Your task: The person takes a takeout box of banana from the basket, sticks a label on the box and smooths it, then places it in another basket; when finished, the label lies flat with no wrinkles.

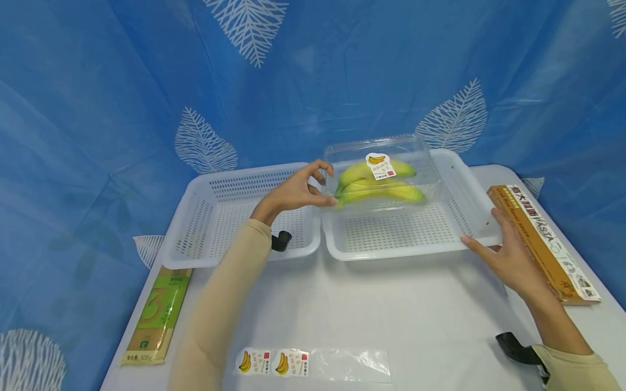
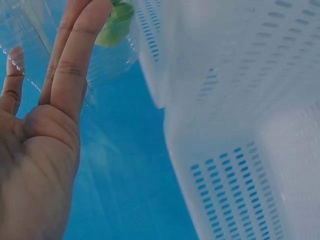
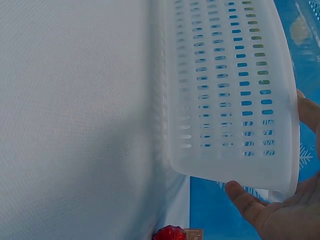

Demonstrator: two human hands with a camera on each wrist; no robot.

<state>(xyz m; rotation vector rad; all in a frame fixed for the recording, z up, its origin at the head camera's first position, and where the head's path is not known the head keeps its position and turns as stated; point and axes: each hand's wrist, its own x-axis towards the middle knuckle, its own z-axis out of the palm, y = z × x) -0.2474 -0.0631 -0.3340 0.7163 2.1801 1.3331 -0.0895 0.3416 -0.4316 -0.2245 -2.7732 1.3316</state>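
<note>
In the head view, my left hand (image 1: 298, 190) grips the left end of a clear plastic clamshell box (image 1: 430, 174), thumb below and fingers above. Inside lie yellow-green bananas (image 1: 391, 190), and a banana sticker (image 1: 380, 166) is on the lid. The box is over the back part of the right white basket (image 1: 391, 254); whether it touches the rim cannot be told. My right hand (image 1: 513, 260) holds that basket by its front right corner. The left wrist view shows my left hand (image 2: 45, 130) against the box, and the right wrist view shows my right hand (image 3: 290, 215) at the basket's corner.
Another white basket (image 1: 195, 217) stands on the left. A green noodle packet (image 1: 158, 315) lies at the left table edge, a brown pasta box (image 1: 543, 244) at the right. A clear strip (image 1: 349, 365) with two banana stickers (image 1: 290, 363) lies at the front.
</note>
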